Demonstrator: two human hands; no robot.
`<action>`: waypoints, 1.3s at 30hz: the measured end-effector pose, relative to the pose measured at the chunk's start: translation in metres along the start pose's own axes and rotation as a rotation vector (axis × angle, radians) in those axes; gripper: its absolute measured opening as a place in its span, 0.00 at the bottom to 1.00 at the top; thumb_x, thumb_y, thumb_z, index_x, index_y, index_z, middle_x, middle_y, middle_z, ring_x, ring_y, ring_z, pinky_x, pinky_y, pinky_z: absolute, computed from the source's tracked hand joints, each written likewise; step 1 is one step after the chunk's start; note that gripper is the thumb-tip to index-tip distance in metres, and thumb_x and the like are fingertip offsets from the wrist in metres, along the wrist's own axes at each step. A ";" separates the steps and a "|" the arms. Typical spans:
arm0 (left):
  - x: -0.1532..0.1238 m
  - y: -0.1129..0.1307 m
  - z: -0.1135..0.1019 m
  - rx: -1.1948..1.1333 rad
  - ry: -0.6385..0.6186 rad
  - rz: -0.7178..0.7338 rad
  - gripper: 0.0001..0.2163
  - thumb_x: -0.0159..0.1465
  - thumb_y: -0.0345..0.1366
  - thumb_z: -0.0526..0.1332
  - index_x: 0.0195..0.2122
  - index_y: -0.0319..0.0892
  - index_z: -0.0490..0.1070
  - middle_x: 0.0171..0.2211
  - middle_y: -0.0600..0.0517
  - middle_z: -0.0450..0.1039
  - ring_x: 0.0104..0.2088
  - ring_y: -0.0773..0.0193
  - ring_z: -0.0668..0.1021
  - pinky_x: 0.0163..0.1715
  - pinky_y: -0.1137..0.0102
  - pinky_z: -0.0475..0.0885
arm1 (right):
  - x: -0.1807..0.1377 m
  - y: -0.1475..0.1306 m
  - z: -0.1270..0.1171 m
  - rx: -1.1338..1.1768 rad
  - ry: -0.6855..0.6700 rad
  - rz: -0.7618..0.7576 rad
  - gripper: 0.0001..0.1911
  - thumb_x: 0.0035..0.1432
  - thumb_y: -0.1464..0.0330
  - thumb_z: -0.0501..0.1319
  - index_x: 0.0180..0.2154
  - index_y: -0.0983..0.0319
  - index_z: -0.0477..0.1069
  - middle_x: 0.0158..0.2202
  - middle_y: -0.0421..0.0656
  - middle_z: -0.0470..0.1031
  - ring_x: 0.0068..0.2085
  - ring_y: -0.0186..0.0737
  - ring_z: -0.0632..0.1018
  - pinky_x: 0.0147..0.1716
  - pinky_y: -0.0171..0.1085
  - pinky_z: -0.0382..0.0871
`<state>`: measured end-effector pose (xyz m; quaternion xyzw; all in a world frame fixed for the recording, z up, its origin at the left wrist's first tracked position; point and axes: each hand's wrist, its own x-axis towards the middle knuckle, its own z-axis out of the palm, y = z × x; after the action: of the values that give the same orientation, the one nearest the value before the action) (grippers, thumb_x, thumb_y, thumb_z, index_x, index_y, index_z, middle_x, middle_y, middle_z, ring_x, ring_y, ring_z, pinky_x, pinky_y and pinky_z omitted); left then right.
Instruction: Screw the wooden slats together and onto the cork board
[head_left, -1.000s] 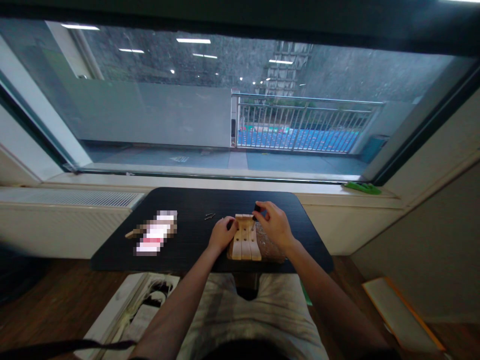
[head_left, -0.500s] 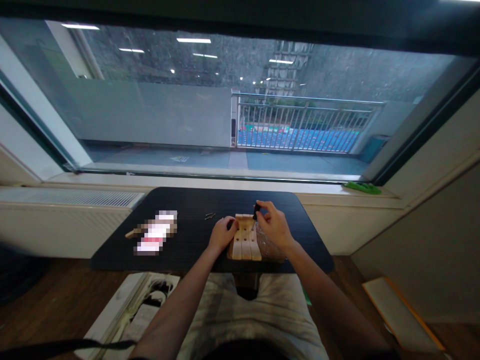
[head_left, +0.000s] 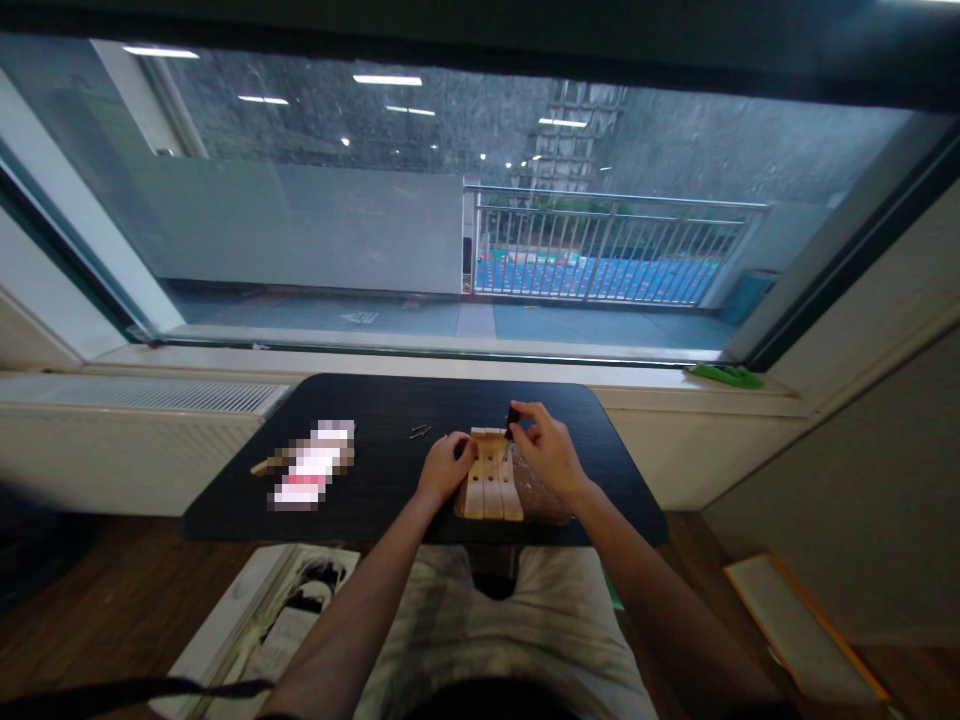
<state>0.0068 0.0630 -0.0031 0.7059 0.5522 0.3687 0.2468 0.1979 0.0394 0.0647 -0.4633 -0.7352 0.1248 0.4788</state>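
My right hand pinches the black handle of a small screwdriver, held upright with its tip down at the wooden piece. That pale wooden piece has grooves running along it and several dark holes. Closed on its left edge is my left hand, with thumb and fingers bent against the wood. Beneath and to the right shows a brown block with a shiny, plastic-like surface. A few loose screws lie to the left of my left hand.
All this rests on a black table below a wide window. A blurred-out item with a wooden stick lies on the left. An open white box with cables stands below on the left. A green object lies on the sill.
The screwdriver's handle has shifted very slightly left between my right fingers. My left hand and the wooden piece have stayed in place.
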 end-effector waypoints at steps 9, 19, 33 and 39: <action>0.000 0.001 0.000 0.002 0.004 0.007 0.11 0.65 0.41 0.54 0.37 0.43 0.73 0.38 0.48 0.78 0.40 0.59 0.77 0.42 0.66 0.70 | 0.000 0.001 -0.001 -0.024 0.000 -0.002 0.17 0.59 0.68 0.56 0.50 0.62 0.69 0.36 0.43 0.77 0.19 0.30 0.67 0.22 0.33 0.63; 0.000 0.000 0.000 0.015 0.009 0.019 0.10 0.64 0.39 0.55 0.37 0.43 0.74 0.36 0.49 0.78 0.39 0.60 0.77 0.42 0.66 0.70 | 0.000 0.003 -0.001 -0.054 0.010 -0.026 0.16 0.59 0.67 0.58 0.49 0.62 0.70 0.34 0.42 0.76 0.22 0.33 0.69 0.26 0.35 0.66; 0.000 0.000 0.000 -0.008 -0.006 0.006 0.12 0.65 0.43 0.53 0.38 0.43 0.73 0.38 0.48 0.77 0.40 0.59 0.77 0.42 0.66 0.70 | 0.001 0.002 0.004 0.084 -0.081 0.098 0.14 0.58 0.66 0.58 0.47 0.60 0.66 0.35 0.42 0.78 0.20 0.31 0.70 0.19 0.32 0.62; 0.000 0.001 -0.001 -0.006 -0.007 0.001 0.11 0.65 0.41 0.54 0.38 0.43 0.73 0.38 0.48 0.78 0.41 0.59 0.77 0.42 0.66 0.70 | 0.001 -0.001 0.003 0.066 -0.054 0.069 0.14 0.58 0.66 0.57 0.47 0.60 0.68 0.35 0.43 0.78 0.19 0.31 0.69 0.19 0.32 0.60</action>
<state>0.0069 0.0624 -0.0019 0.7067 0.5499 0.3678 0.2509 0.1951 0.0407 0.0647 -0.4686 -0.7270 0.1781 0.4692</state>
